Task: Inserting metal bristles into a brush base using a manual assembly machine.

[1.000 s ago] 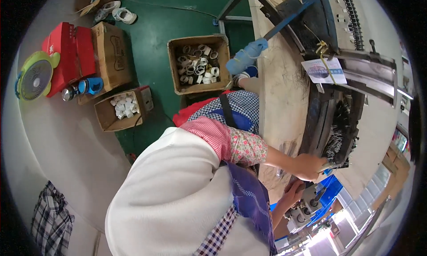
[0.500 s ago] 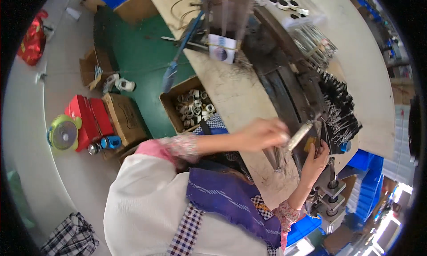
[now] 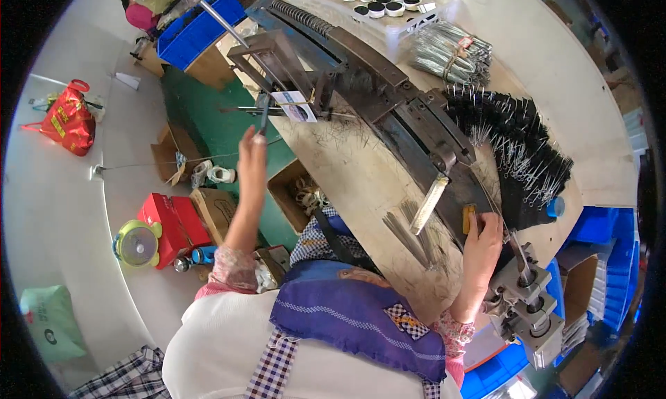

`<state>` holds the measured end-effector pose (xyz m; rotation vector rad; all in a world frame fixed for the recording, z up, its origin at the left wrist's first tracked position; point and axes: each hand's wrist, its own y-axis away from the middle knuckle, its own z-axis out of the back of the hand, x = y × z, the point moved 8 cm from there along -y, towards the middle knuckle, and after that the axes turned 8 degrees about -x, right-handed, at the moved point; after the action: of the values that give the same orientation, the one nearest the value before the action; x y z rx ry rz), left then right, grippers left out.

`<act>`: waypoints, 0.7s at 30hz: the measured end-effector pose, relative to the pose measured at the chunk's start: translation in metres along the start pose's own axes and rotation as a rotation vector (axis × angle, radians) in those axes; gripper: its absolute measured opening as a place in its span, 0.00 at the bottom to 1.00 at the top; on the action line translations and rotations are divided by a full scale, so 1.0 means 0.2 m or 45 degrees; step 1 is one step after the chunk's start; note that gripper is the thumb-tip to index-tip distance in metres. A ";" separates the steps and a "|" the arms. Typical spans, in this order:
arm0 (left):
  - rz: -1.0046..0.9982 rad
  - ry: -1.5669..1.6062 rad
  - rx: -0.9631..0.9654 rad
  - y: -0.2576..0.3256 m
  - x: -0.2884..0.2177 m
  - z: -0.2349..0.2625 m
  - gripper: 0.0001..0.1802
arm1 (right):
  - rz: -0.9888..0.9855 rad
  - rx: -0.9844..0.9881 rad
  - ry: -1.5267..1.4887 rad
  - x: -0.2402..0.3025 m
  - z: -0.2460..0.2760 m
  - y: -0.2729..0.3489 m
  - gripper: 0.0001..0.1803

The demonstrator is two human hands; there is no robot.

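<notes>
My left hand is closed round the handle of a lever at the left end of a long dark metal machine. My right hand rests at the machine's near right end with bent fingers. Its fingertips lie beside a small yellow block and close to a thin wire. What they pinch, if anything, is hidden. Left of it, a pale flat bar sticks out from the machine. Several thin metal wires lie on the worktable.
Black-bristled wire brushes are piled behind the machine, near a bundle of wires and a clear tray of black-and-white round pieces. A metal clamp fixture stands right of my right hand. Below the table's left edge is a cardboard box.
My left hand has swung from near the pale bar to the far left and closed on the lever handle. My right hand stays by the yellow block. The view has shifted.
</notes>
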<state>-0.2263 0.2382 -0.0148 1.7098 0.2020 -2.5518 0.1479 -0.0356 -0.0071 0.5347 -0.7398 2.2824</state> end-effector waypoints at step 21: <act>0.194 0.841 0.638 0.36 -0.28 -0.73 0.12 | -0.080 0.020 0.191 -0.08 -0.06 0.05 0.10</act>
<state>-0.0624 0.1863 -0.0240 2.5743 -0.5655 -1.9413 0.1497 -0.0418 -0.0283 0.3831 -0.6231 2.2438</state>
